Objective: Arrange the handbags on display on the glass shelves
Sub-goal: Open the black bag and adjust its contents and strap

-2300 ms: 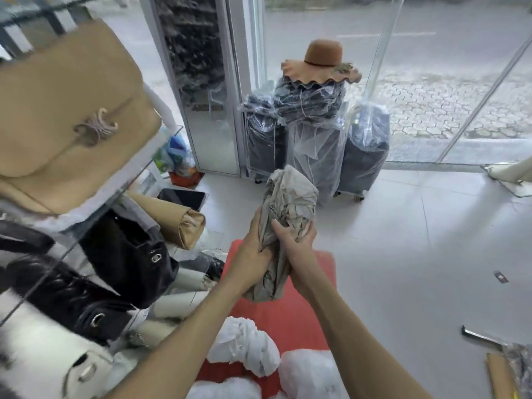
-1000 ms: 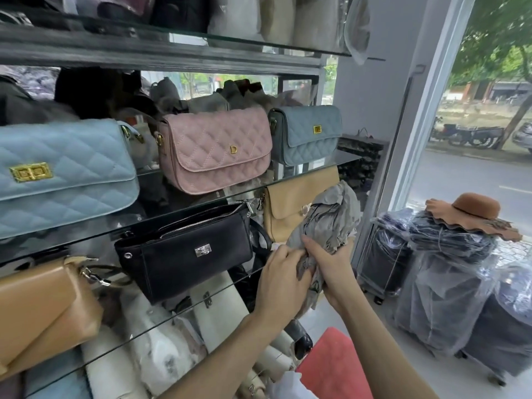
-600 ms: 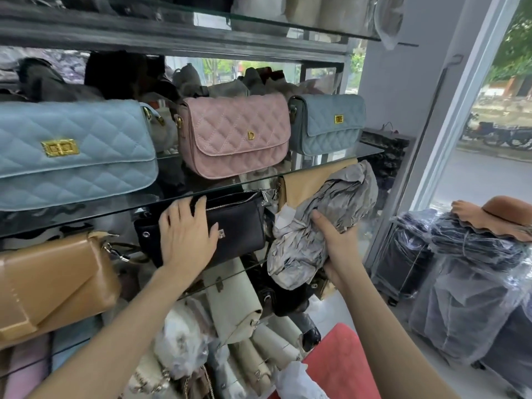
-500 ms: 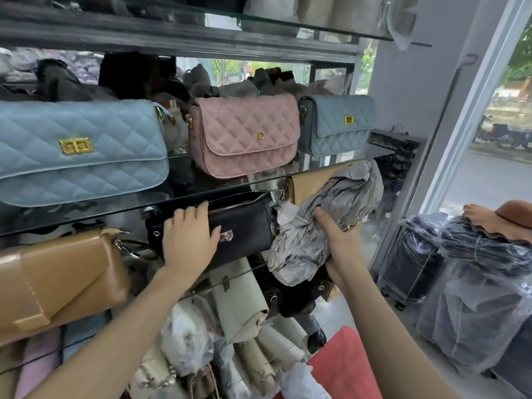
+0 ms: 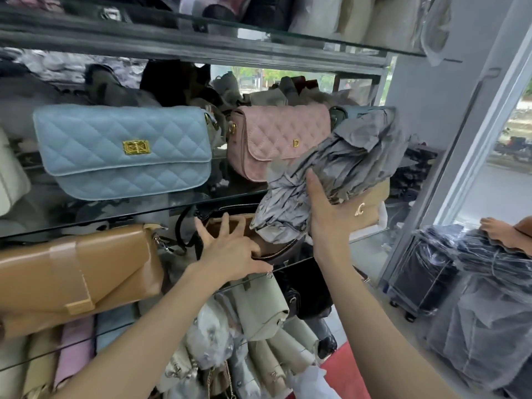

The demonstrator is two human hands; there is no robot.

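Partly, the scene was cut off at the left, where a cream bag (image 5: 10, 174) showed only its edge on the middle glass shelf (image 5: 144, 210). The top glass shelf (image 5: 259, 27) held bags seen only from below, too cropped to count. Behind the front row, dark and grey bundles blurred together.

Two quilted flap bags stood fully visible on the middle shelf: a light blue quilted handbag with a gold clasp (image 5: 123, 152), then a pink quilted handbag with a small gold letter (image 5: 276, 139). A third, grey-blue bag (image 5: 349, 110) showed only a corner behind the paper.

Below, a tan leather envelope handbag (image 5: 77, 272) lay at the left. Just right of it sat a black zip-top handbag (image 5: 230, 210), mostly hidden, its mouth open with a brown lining showing. The left hand (image 5: 230, 249) rested at that opening, fingers spread and nearly straight against the lining, thumb along the zipper edge.

The right hand (image 5: 331, 211) gripped a wad of crumpled grey stuffing paper (image 5: 331, 174), its lower end hanging over the black bag's mouth, just beside the left fingers. Behind the wrist a beige handbag with a gold emblem (image 5: 371, 208) was largely covered.

Farther right stood plastic-wrapped dark suitcases (image 5: 423, 272), their number unclear, and a brown hat brim (image 5: 509, 228) at the frame's edge.
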